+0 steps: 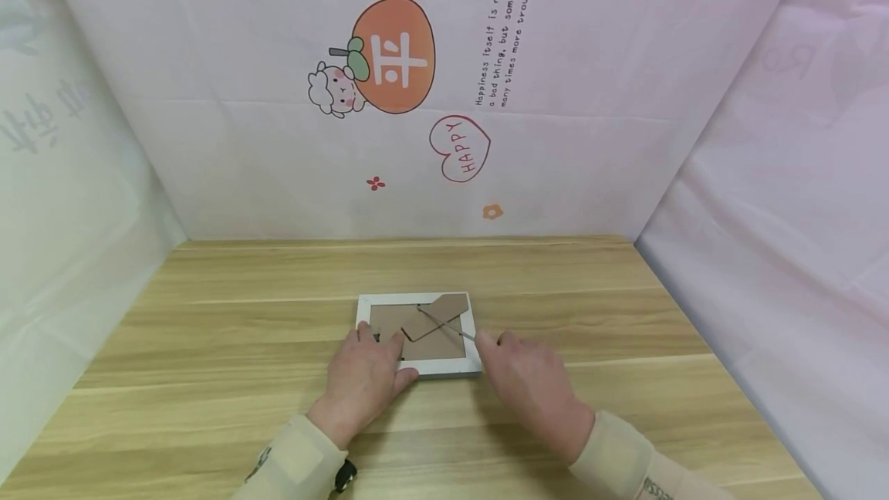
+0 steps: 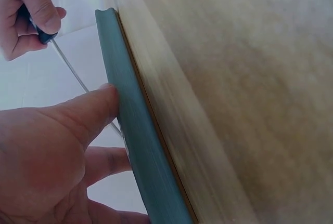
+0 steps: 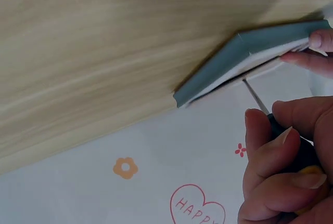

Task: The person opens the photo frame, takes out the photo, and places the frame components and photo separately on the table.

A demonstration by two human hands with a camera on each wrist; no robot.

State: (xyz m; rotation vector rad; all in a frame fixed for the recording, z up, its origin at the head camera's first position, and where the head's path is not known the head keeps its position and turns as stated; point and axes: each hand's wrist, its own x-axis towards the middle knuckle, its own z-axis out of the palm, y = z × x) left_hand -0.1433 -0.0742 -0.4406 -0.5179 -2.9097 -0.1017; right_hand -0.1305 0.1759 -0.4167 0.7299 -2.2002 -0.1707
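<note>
A picture frame (image 1: pixel 417 366) lies back up on the table, with a white border and blue-green sides. Set into it is a brown backing board (image 1: pixel 437 347), with an angled brown stand piece (image 1: pixel 451 304) on top and small dark tabs along its edges. My left hand (image 1: pixel 366 373) rests spread over the frame's near left corner, its thumb (image 2: pixel 96 107) at the near side and a finger pressing the board. My right hand (image 1: pixel 531 380) grips a screwdriver (image 3: pixel 296 148) by its dark and yellow handle. The thin metal shaft slants across the board, its tip by the far-edge tab.
The wood-grain table (image 1: pixel 229 346) extends around the frame. A white printed cloth (image 1: pixel 278 168) stands behind it, and more white cloth (image 1: pixel 778 238) hangs at both sides.
</note>
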